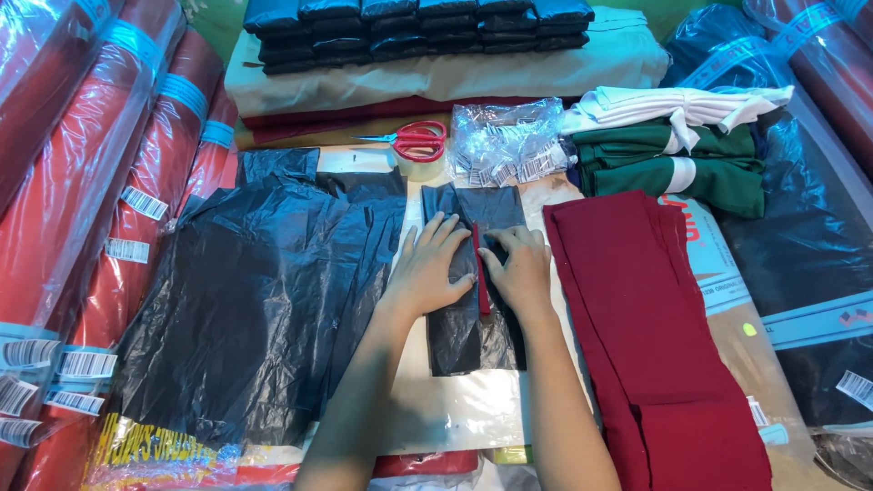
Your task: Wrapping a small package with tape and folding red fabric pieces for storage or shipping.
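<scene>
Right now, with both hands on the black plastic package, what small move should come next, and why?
Probably fold the left flap fully across. The left hand and right hand press the black plastic package flat, yet a strip of red cloth shows in the gap between the two flaps, so the wrap looks not closed.

The red strip (481,271) is mostly hidden inside the black bag (473,291) under both hands; the red rolls (82,155) run off the left edge; the small labels in the clear packet (509,145) are too small to tell; the maroon cloth (655,336) is cut off at the bottom edge.
</scene>
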